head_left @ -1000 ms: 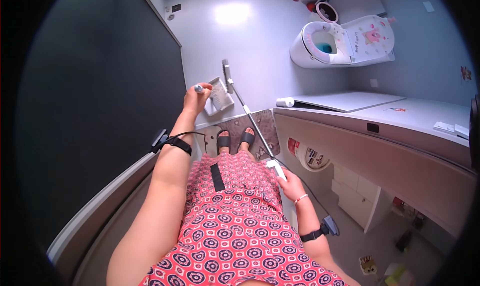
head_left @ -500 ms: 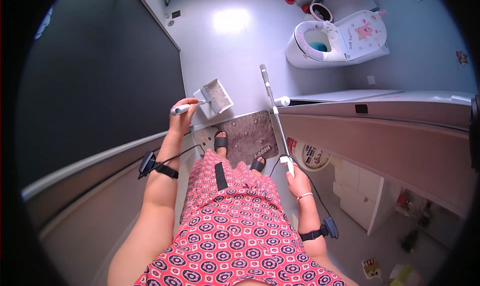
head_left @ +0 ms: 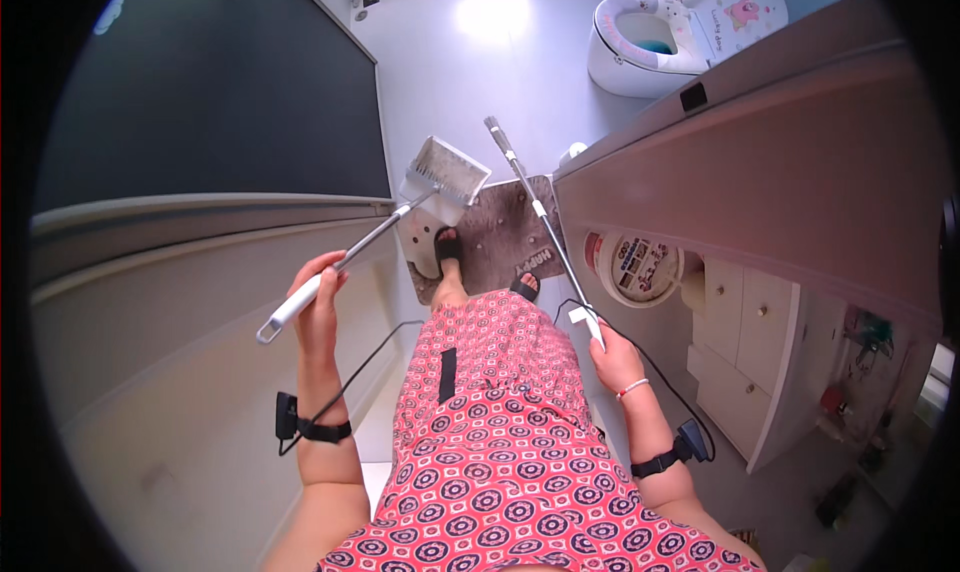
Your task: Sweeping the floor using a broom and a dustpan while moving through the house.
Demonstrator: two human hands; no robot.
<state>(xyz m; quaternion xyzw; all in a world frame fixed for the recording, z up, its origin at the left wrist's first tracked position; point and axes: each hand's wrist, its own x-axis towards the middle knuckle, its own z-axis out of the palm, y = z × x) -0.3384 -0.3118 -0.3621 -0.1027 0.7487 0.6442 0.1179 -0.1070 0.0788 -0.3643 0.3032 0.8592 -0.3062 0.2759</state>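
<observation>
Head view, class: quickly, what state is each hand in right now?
Left hand: closed, holding the dustpan.
Right hand: closed, holding the broom.

Left fingers (head_left: 324,263) grip a long-handled dustpan (head_left: 448,174) while right fingers (head_left: 604,353) hold a broom (head_left: 540,209).

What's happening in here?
A person is holding a long-handled dustpan in their left hand and a long-handled broom in their right hand. In the picture, the pan overlaps the far edge of a patterned mat; I can't tell whether it touches the floor. Farther off is a toilet with its lid up.
</observation>
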